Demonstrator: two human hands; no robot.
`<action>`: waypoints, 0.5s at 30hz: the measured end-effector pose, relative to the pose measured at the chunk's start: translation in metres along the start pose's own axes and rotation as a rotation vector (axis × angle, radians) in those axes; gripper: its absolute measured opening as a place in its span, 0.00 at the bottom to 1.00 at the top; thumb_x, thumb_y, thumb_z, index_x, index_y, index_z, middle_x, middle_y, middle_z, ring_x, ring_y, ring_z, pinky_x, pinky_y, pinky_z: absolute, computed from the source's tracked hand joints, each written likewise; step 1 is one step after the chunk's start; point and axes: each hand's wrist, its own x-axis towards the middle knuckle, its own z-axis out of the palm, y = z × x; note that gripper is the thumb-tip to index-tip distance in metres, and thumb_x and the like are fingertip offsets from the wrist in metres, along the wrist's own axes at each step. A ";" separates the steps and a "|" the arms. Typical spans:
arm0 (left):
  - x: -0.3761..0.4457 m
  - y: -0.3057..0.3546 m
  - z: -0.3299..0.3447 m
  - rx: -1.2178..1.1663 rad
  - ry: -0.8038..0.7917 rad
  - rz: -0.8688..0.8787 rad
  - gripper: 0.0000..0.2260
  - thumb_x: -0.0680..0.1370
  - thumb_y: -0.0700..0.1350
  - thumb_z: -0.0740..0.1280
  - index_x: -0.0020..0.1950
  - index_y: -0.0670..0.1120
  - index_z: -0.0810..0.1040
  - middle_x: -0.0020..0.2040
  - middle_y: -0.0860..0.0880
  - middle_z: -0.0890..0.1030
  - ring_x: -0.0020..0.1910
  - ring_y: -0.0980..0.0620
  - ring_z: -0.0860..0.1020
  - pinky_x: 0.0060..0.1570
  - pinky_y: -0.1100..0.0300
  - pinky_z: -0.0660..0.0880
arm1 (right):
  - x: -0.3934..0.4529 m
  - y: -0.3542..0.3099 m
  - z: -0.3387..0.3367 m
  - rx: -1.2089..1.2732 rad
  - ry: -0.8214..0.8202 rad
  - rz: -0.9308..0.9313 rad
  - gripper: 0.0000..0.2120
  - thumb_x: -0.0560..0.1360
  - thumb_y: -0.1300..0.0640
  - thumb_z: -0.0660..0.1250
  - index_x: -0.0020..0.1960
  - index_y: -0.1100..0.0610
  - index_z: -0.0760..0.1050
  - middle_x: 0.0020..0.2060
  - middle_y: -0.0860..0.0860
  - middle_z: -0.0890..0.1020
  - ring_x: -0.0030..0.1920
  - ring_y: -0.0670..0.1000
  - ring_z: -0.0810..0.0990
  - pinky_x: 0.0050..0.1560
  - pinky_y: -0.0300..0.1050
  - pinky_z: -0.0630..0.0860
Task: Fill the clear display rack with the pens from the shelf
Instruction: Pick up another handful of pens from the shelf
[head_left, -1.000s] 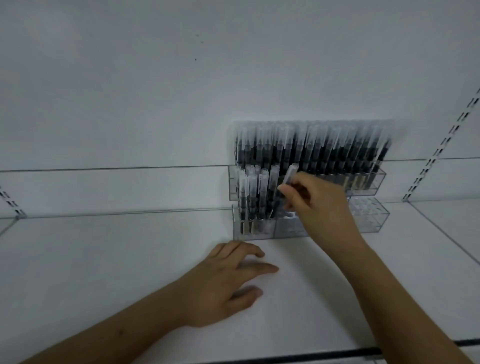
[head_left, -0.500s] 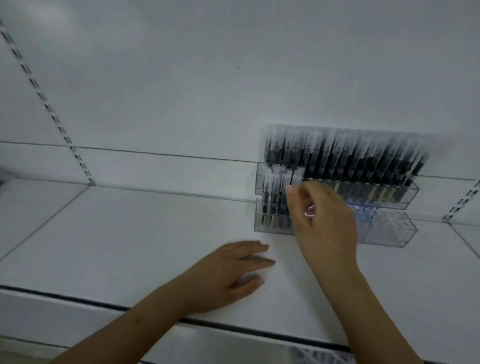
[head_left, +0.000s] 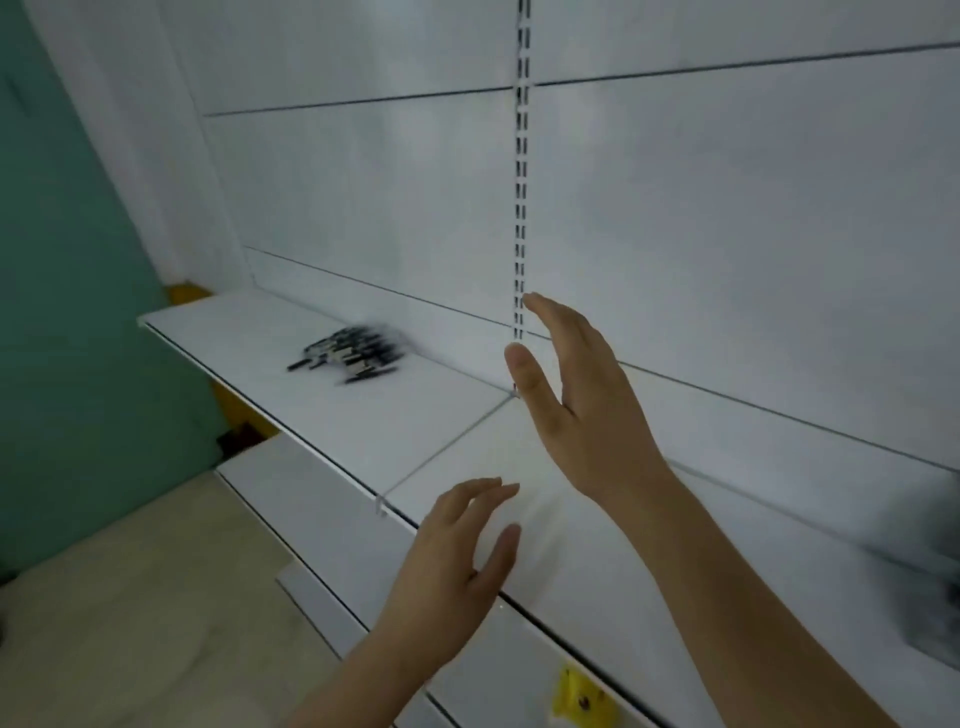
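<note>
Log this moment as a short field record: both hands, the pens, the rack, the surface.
left hand: fingers relaxed, holds nothing, over the shelf's front part
right hand: open, fingers straight, raised above the shelf, empty
pens: loose dark pile lying on the shelf, far left, blurred, untouched
display rack: only a blurred dark shape at the right edge; contents cannot be told
shelf: white, with a seam between two panels

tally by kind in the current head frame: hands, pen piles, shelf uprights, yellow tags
Hands: 2, left hand and right hand, both empty
Pile of loose pens: 1; pens too blurred to count
Slotted upright: 1
Yellow tag: 1
Total: 5
</note>
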 end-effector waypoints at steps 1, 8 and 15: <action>0.004 -0.019 -0.013 0.022 0.035 -0.027 0.19 0.80 0.62 0.54 0.70 0.62 0.67 0.68 0.63 0.67 0.69 0.64 0.65 0.65 0.68 0.66 | 0.017 -0.007 0.022 0.008 -0.015 -0.029 0.29 0.81 0.38 0.50 0.77 0.51 0.61 0.73 0.44 0.67 0.74 0.42 0.63 0.71 0.36 0.59; 0.045 -0.152 -0.094 0.068 0.117 -0.124 0.19 0.80 0.59 0.57 0.71 0.61 0.66 0.68 0.63 0.66 0.68 0.64 0.65 0.65 0.68 0.67 | 0.128 -0.031 0.165 0.020 -0.083 -0.084 0.27 0.82 0.40 0.53 0.76 0.52 0.61 0.73 0.45 0.67 0.73 0.43 0.63 0.71 0.36 0.58; 0.095 -0.253 -0.140 0.064 0.141 -0.168 0.18 0.80 0.59 0.57 0.70 0.59 0.66 0.67 0.62 0.68 0.66 0.63 0.67 0.62 0.69 0.66 | 0.201 -0.025 0.264 0.019 -0.128 -0.052 0.26 0.82 0.41 0.53 0.76 0.51 0.61 0.73 0.45 0.67 0.73 0.43 0.64 0.69 0.35 0.58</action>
